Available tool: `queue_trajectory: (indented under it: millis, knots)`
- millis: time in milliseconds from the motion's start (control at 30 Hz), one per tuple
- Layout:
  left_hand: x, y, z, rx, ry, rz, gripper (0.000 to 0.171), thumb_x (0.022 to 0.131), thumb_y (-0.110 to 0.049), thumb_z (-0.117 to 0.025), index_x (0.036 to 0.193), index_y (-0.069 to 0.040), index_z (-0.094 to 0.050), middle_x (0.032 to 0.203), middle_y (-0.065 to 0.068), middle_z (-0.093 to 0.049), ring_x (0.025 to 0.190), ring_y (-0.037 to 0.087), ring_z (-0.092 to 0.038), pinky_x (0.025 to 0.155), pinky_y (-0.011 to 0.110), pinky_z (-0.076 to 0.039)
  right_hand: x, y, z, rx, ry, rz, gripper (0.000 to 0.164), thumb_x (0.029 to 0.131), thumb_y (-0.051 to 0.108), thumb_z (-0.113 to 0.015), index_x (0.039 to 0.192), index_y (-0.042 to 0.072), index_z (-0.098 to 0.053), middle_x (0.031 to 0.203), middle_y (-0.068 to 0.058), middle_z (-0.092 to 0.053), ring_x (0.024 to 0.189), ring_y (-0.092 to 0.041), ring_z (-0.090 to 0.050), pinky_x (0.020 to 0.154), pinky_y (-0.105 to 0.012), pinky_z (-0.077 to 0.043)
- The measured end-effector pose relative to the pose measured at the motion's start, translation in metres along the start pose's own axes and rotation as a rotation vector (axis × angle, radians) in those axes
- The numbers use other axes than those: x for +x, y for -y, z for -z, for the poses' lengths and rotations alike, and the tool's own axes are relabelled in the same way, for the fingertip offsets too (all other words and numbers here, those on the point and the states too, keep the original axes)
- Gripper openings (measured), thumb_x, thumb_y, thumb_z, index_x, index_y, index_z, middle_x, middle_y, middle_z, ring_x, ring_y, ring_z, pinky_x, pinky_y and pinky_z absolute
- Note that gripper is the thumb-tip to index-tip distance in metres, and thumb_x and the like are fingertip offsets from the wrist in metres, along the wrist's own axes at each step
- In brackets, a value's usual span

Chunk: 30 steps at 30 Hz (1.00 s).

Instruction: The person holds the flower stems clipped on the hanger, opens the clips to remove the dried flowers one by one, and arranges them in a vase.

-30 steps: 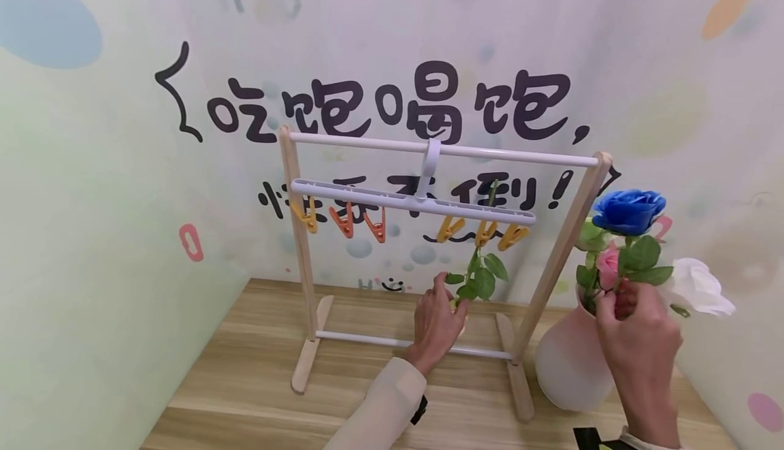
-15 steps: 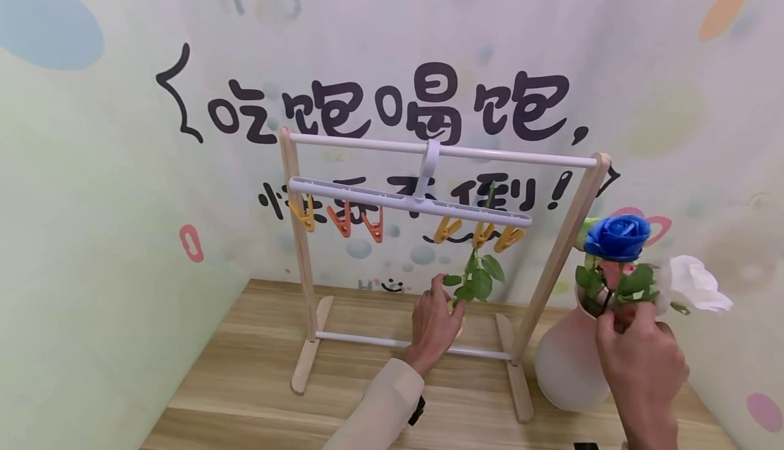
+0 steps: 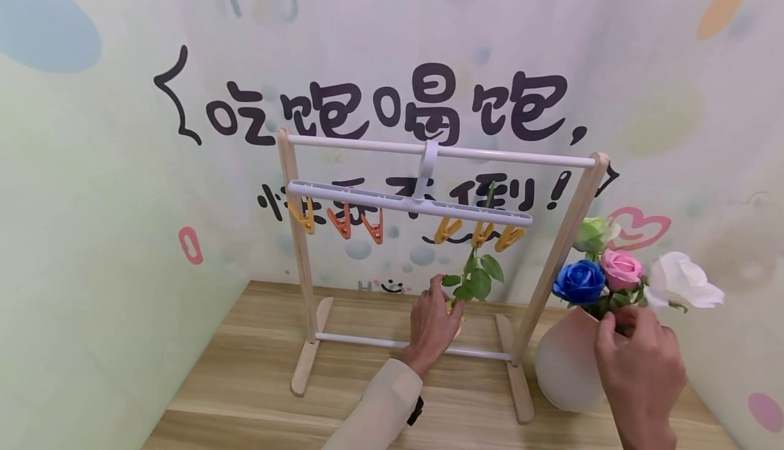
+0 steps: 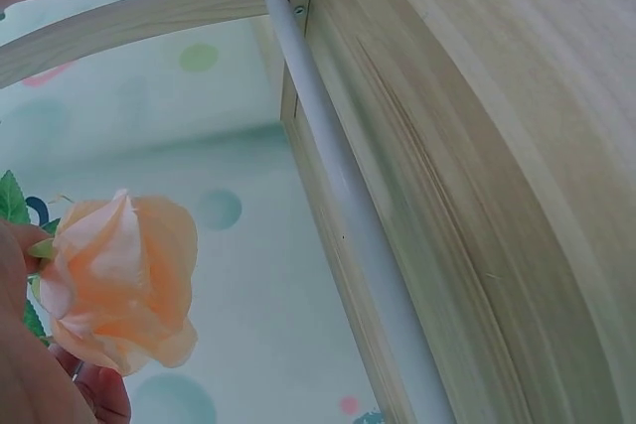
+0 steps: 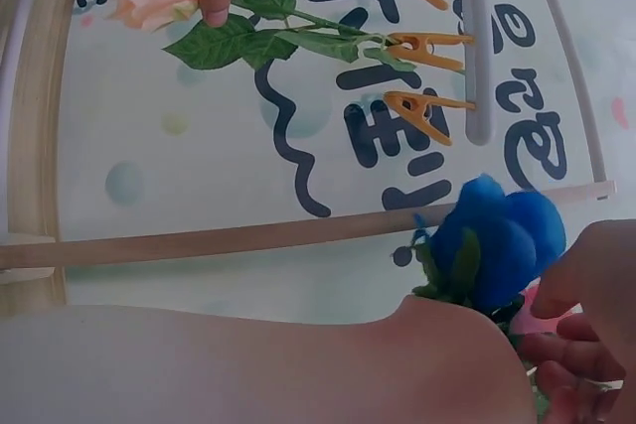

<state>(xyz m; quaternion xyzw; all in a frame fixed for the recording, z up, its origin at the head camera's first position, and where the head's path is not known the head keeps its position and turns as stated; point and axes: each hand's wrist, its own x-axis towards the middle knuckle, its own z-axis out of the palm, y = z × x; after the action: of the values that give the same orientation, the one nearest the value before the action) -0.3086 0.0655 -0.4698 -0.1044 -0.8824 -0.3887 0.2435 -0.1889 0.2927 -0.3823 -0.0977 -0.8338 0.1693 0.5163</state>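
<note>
My left hand (image 3: 431,320) pinches a peach rose (image 4: 124,280) just under its bloom. The rose hangs head down, its leafy stem (image 3: 474,276) caught in the middle one of three yellow clips (image 3: 482,235) on the hanger's right half. My right hand (image 3: 643,361) is at the mouth of the pink and white vase (image 3: 566,368), fingers curled among the stems; I cannot tell whether they grip one. A blue rose (image 3: 578,282) leans over the vase's left rim. Beside it stand a pink rose (image 3: 621,269), a white rose (image 3: 682,280) and a pale green rose (image 3: 591,234).
A white hanger (image 3: 367,195) hooks over the top bar (image 3: 508,156) of a wooden rack (image 3: 554,266). Orange clips (image 3: 371,227) and another yellow clip (image 3: 303,218) hang on its left half. The rack stands on a wood-grain table (image 3: 245,368) before a printed wall.
The blue rose has dropped lower and tipped left onto the vase's rim, uncovering the pink rose. My right hand has lowered slightly; the left hand stays at the peach rose.
</note>
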Motion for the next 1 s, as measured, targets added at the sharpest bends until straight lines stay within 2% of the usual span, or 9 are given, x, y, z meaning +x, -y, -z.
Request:
queue_trajectory:
  millis: [167, 300, 433, 533, 633, 800, 1000]
  knots:
    - [0.000, 0.000, -0.001, 0.000, -0.001, -0.001, 0.052, 0.090, -0.028, -0.071, 0.133, -0.009, -0.049, 0.086, -0.001, -0.065, 0.077, 0.015, -0.061, 0.075, 0.033, -0.047, 0.001, 0.006, -0.001, 0.056, -0.089, 0.090, 0.026, 0.088, 0.014, -0.063, 0.097, -0.011, -0.065, 0.082, -0.029, -0.067, 0.070, -0.044, -0.058, 0.056, -0.050, -0.040]
    - [-0.001, 0.001, -0.001, 0.014, -0.019, -0.026, 0.041, 0.090, -0.027, -0.071, 0.124, -0.008, -0.056, 0.087, 0.000, -0.065, 0.078, 0.016, -0.061, 0.074, 0.032, -0.047, 0.002, 0.015, -0.004, 0.084, -0.093, 0.136, 0.032, 0.092, 0.020, -0.060, 0.098, -0.011, -0.064, 0.085, -0.029, -0.066, 0.075, -0.042, -0.059, 0.063, -0.044, -0.039]
    - [-0.002, 0.002, 0.000, 0.055, -0.041, -0.080, 0.022, 0.091, -0.027, -0.070, 0.102, -0.008, -0.066, 0.088, 0.002, -0.065, 0.079, 0.017, -0.061, 0.072, 0.031, -0.045, 0.003, 0.029, -0.010, 0.133, -0.087, 0.167, 0.033, 0.093, 0.020, -0.060, 0.100, -0.012, -0.064, 0.090, -0.030, -0.066, 0.079, -0.044, -0.060, 0.068, -0.052, -0.047]
    - [-0.002, 0.002, 0.000, 0.089, -0.059, -0.120, 0.018, 0.091, -0.027, -0.070, 0.091, -0.009, -0.069, 0.086, 0.002, -0.065, 0.078, 0.018, -0.061, 0.070, 0.030, -0.045, 0.005, 0.041, -0.017, 0.193, -0.111, 0.204, 0.029, 0.089, 0.016, -0.064, 0.099, -0.012, -0.064, 0.090, -0.029, -0.066, 0.079, -0.045, -0.061, 0.067, -0.056, -0.048]
    - [-0.002, 0.002, 0.001, 0.110, -0.076, -0.146, 0.018, 0.091, -0.027, -0.070, 0.087, -0.010, -0.069, 0.083, 0.001, -0.063, 0.076, 0.017, -0.060, 0.068, 0.029, -0.045, 0.007, 0.051, -0.022, 0.210, -0.103, 0.235, 0.026, 0.088, 0.013, -0.066, 0.100, -0.010, -0.064, 0.089, -0.028, -0.065, 0.078, -0.042, -0.061, 0.065, -0.054, -0.048]
    - [-0.002, 0.002, 0.002, 0.127, -0.090, -0.160, 0.019, 0.091, -0.028, -0.071, 0.084, -0.011, -0.071, 0.081, 0.000, -0.063, 0.073, 0.016, -0.059, 0.067, 0.029, -0.046, 0.012, 0.067, -0.033, 0.204, -0.021, 0.256, 0.024, 0.089, 0.012, -0.065, 0.102, -0.008, -0.065, 0.090, -0.023, -0.066, 0.077, -0.037, -0.061, 0.062, -0.050, -0.050]
    - [-0.002, 0.002, 0.002, 0.147, -0.092, -0.169, 0.019, 0.091, -0.030, -0.071, 0.084, -0.012, -0.073, 0.080, -0.001, -0.062, 0.072, 0.015, -0.058, 0.067, 0.028, -0.046, 0.020, 0.087, -0.055, 0.282, 0.033, 0.272, 0.020, 0.089, 0.010, -0.067, 0.102, -0.006, -0.066, 0.091, -0.021, -0.068, 0.077, -0.034, -0.064, 0.061, -0.047, -0.051]
